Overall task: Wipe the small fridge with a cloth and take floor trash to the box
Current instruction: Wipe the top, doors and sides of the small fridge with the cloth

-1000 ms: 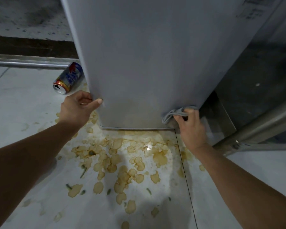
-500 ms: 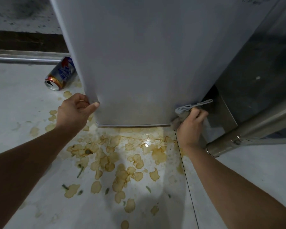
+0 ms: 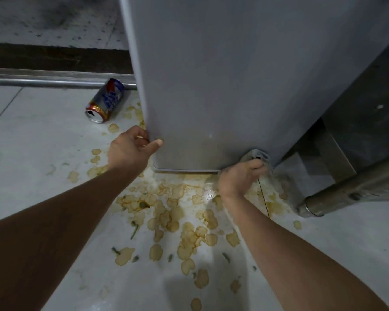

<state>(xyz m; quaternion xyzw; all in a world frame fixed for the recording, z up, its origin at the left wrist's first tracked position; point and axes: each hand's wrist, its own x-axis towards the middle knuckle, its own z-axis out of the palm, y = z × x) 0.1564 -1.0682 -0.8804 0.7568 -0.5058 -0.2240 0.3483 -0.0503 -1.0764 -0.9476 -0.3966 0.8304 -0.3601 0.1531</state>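
Note:
The small grey fridge [image 3: 222, 75] fills the upper middle of the view, its bottom edge just above the floor. My left hand [image 3: 130, 151] grips the fridge's lower left corner edge, thumb on the front face. My right hand [image 3: 238, 176] holds a bunched grey cloth [image 3: 257, 154] against the fridge's lower right corner. An empty drink can [image 3: 105, 101], blue and red, lies on its side on the floor left of the fridge.
Yellow-brown spill stains [image 3: 177, 212] cover the white tiles below the fridge. A metal pipe [image 3: 350, 187] slants in at the right beside a dark steel unit [image 3: 357, 131]. A metal rail [image 3: 54, 79] runs along the back left.
My right hand with the cloth has slid down along the fridge's lower right corner toward its bottom edge. My left hand keeps its grip on the left corner.

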